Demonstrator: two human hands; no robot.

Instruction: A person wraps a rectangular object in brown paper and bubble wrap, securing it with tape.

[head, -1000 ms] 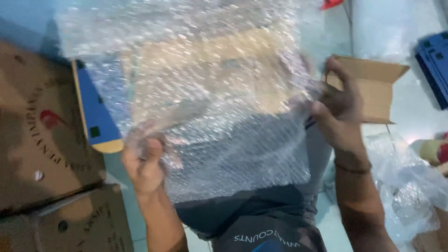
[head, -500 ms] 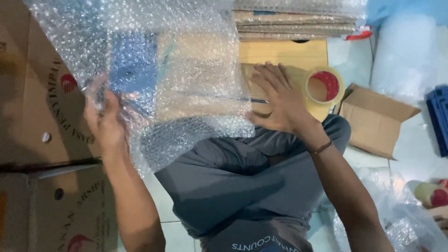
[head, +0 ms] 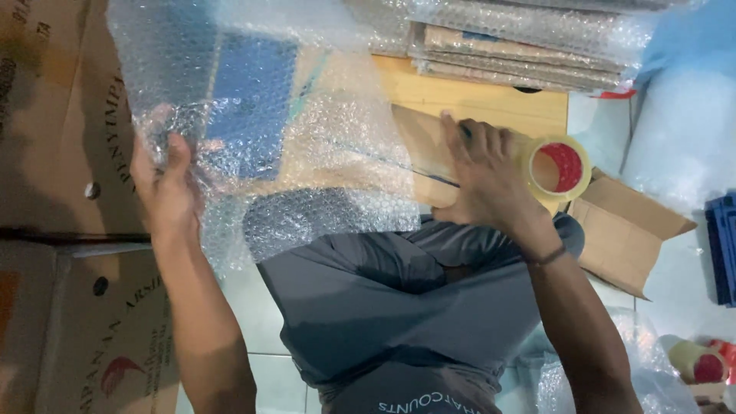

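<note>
We are holding up a big sheet of bubble wrap (head: 307, 153), its lower left edge pinched in our left hand (head: 169, 192); it is veiling a blue-and-tan flat item behind it. Cardboard boxes (head: 54, 153) are sitting left of that hand. Our right hand (head: 483, 180), fingers spread, is pressing flat on a tan cardboard piece (head: 418, 153), with wrapped stacks (head: 529, 46) lying beyond it. A tape roll (head: 560, 169) is lying just right of it.

Clear dimpled bubble-wrap sheet (head: 307, 153) looked cloudy | flat blue panel (head: 249, 100) behind | yellowish round tape roll (head: 560, 169), red core | brown cardboard box (head: 625, 230)
</note>
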